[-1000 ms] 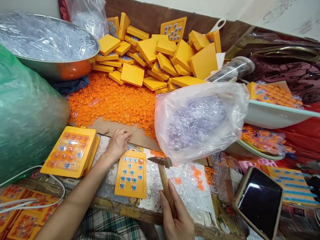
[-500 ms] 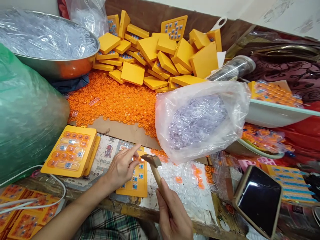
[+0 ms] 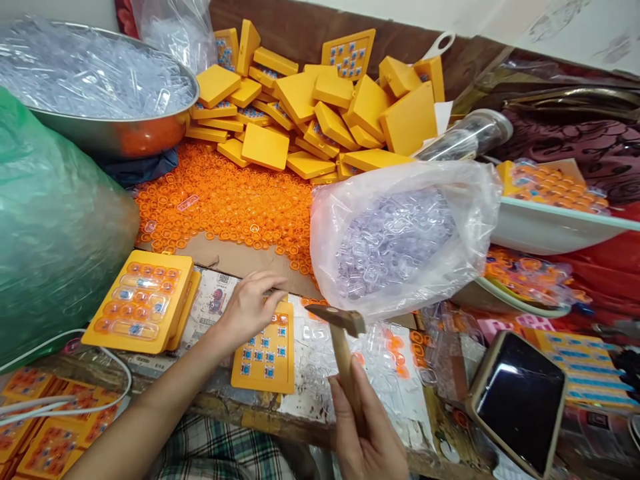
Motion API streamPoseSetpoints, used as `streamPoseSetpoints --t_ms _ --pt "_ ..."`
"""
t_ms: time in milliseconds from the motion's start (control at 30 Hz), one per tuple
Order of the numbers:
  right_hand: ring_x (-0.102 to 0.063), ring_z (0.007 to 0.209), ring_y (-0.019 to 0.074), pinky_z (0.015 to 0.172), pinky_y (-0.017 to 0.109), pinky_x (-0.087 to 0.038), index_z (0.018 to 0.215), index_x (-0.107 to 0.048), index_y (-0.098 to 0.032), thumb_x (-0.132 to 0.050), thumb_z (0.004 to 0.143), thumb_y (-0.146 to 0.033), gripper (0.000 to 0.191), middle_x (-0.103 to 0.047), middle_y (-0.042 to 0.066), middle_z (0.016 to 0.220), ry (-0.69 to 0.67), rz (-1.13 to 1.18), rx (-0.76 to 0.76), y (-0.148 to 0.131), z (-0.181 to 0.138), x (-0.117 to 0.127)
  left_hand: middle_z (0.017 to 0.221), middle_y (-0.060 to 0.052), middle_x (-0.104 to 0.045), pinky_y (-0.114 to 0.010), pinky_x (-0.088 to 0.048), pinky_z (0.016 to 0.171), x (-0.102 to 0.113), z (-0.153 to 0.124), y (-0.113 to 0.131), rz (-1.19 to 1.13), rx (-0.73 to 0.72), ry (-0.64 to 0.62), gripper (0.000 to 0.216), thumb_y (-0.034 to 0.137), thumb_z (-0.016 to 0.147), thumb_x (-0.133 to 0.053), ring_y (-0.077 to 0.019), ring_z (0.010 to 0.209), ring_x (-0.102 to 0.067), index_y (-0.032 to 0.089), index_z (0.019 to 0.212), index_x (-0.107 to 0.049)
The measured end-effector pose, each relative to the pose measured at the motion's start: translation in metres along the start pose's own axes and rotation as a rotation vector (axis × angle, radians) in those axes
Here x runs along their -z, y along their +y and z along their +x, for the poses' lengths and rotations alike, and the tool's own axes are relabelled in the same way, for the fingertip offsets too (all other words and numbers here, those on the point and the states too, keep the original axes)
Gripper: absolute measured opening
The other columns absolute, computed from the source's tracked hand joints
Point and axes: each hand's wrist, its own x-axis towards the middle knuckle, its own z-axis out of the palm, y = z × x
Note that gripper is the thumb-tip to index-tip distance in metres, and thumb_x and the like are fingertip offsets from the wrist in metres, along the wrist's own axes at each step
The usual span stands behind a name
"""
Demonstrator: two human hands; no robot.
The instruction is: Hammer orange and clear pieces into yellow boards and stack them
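Your right hand [image 3: 367, 433], clenched on the hammer [image 3: 340, 333], has lifted it off the yellow panel [image 3: 265, 353] — your left hand [image 3: 250, 307] pinches at its top edge.

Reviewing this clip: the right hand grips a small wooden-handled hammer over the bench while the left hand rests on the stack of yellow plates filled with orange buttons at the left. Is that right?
Not quite. In the head view the left hand rests at the top edge of the single yellow plastic plate with small blue squares, not on the filled stack further left. The right hand does grip the small wooden-handled hammer over the bench.
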Motion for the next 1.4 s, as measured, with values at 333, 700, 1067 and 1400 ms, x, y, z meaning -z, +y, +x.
streamPoseSetpoints --t_ms 333,700,1067,1400 --pt "-0.071 0.102 0.0233 0.089 0.034 -0.058 0.131 -0.059 -0.024 -0.066 0.086 -0.016 0.047 -0.069 0.005 0.122 0.064 -0.028 -0.127 0.011 -0.016 0.005 0.078 -0.005 -0.065 -0.032 -0.052 0.074 -0.034 0.059 -0.011 0.110 -0.055 -0.173 0.022 0.003 0.079 -0.053 -0.0198 0.077 -0.062 0.016 0.081 -0.072" --pt "-0.070 0.102 0.0224 0.087 0.033 -0.060 0.138 -0.052 -0.026 -0.060 0.088 -0.012 0.052 -0.067 0.007 0.126 -0.046 0.038 0.006 0.011 -0.007 -0.006 0.100 -0.007 -0.065 -0.034 -0.052 0.088 0.009 -0.008 -0.005 -0.070 -0.081 -0.147 0.041 0.005 0.086 -0.046 -0.0185 0.096 -0.062 0.020 0.124 -0.054" --pt "-0.071 0.089 0.0153 0.073 0.022 -0.058 0.147 -0.039 -0.030 -0.048 0.092 -0.007 0.060 -0.071 0.006 0.105 -0.336 -0.050 0.201 -0.005 -0.001 -0.014 0.102 -0.008 -0.062 -0.040 -0.052 0.092 0.017 -0.042 -0.024 -0.097 -0.079 -0.171 0.061 0.005 0.086 -0.048 -0.0213 0.100 -0.061 0.023 0.143 -0.036" --pt "-0.070 0.099 0.0179 0.080 0.026 -0.058 0.144 -0.043 -0.029 -0.050 0.093 -0.010 0.055 -0.069 0.007 0.117 -0.265 0.025 0.085 0.003 -0.006 -0.010 0.111 -0.008 -0.069 -0.039 -0.053 0.095 0.026 -0.032 -0.019 -0.136 0.018 -0.090 0.045 0.012 0.085 -0.056 -0.0207 0.104 -0.064 0.020 0.129 -0.054"
